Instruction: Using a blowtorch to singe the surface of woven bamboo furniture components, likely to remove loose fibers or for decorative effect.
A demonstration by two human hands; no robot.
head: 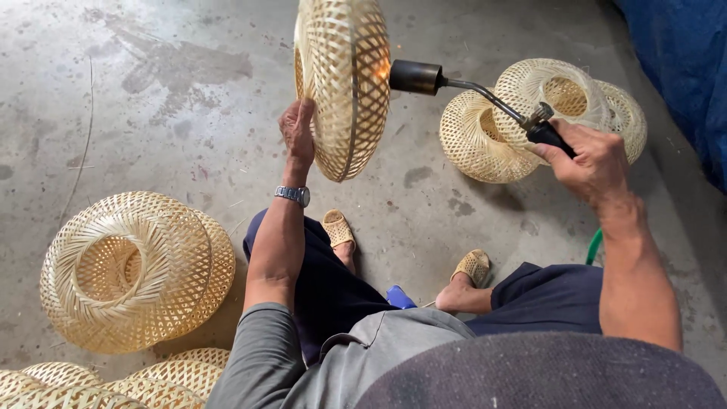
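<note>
A seated person holds a woven bamboo lampshade (pixel 344 83) up on edge over a concrete floor (pixel 189 113). The left hand (pixel 297 130) grips its near rim, fingers curled around the weave. The right hand (pixel 587 163) is closed around the black handle of a gas torch (pixel 454 85), whose dark nozzle points left and almost touches the shade's right side (a small orange glow shows there). More woven shades lie on the floor: a cluster (pixel 541 113) far right, a large one (pixel 136 269) near left.
</note>
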